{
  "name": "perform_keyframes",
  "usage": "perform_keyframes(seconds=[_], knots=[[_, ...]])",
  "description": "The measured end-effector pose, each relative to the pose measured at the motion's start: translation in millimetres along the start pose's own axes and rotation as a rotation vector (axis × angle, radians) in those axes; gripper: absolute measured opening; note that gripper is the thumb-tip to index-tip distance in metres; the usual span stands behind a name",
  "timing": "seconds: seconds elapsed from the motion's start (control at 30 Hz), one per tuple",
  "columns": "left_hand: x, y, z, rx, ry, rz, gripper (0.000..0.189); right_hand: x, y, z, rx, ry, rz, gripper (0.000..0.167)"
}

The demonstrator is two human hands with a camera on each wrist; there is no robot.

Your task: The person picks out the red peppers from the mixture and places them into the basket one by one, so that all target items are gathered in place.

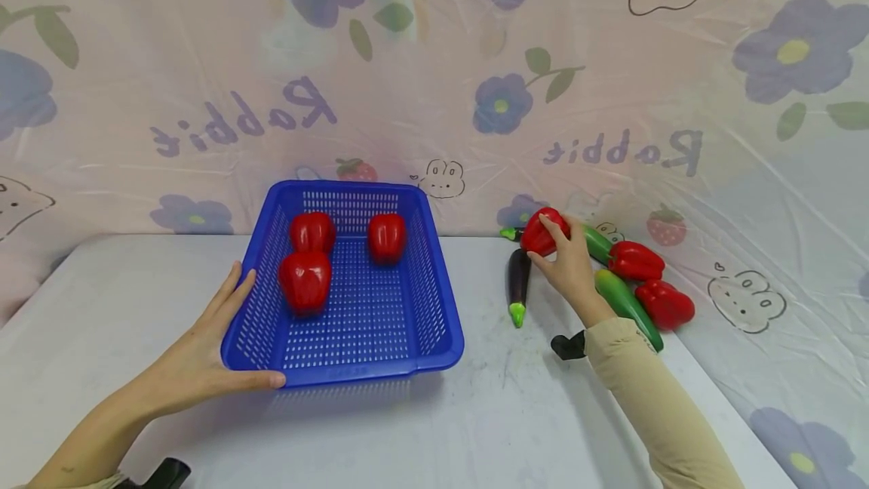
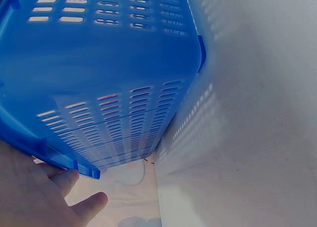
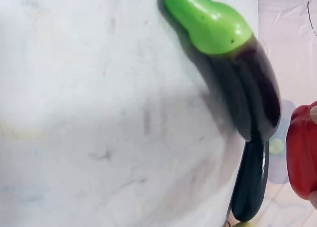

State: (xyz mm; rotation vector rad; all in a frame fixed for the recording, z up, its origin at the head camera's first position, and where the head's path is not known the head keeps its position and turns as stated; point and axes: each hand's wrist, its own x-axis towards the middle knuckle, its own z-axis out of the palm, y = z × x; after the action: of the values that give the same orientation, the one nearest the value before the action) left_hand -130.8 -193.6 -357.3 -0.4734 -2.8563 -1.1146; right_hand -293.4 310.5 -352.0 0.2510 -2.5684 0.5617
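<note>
My left hand (image 1: 197, 353) spans the near left corner of a blue plastic basket (image 1: 353, 370), with straight fingers along the left rim and the thumb on the front rim. Several straight fingers of it show past the rim in the left wrist view. Inside the basket are three shiny red bell peppers (image 1: 305, 282). Off to the right, my right hand (image 1: 569, 259) pinches another red bell pepper (image 1: 546, 231) between thumb and fingers. Just below that pepper lies a dark eggplant (image 1: 519, 281), its green cap (image 3: 210, 24) toward me. A second eggplant (image 3: 251, 182) lies behind it, partly hidden.
Beyond my right hand, two red bell peppers (image 1: 665, 305) lie with a green cucumber (image 1: 627, 308) and another long green vegetable (image 1: 597, 245). A patterned curtain (image 1: 421, 81) hangs along the back edge of the white table (image 1: 489, 406). Black wrist gear (image 1: 569, 346) sticks out by the right sleeve.
</note>
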Motion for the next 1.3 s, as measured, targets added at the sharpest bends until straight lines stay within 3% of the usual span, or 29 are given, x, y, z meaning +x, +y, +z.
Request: perform_keyframes(seconds=[0.4, 0.7, 1.3], knots=[[-0.1, -1.5, 0.0, -0.002, 0.004, 0.017, 0.125, 1.5, -12.6, -1.7, 0.006, -0.035, -0.067, 0.068], [-0.3, -1.2, 0.2, 0.002, 0.002, 0.007, 0.125, 0.8, -22.1, -2.0, 0.030, -0.005, -0.158, 0.069], [-0.1, -0.9, 1.1, 0.001, 0.003, 0.003, 0.125, 4.8, -46.1, -2.5, 0.034, -0.016, -0.250, 0.070]])
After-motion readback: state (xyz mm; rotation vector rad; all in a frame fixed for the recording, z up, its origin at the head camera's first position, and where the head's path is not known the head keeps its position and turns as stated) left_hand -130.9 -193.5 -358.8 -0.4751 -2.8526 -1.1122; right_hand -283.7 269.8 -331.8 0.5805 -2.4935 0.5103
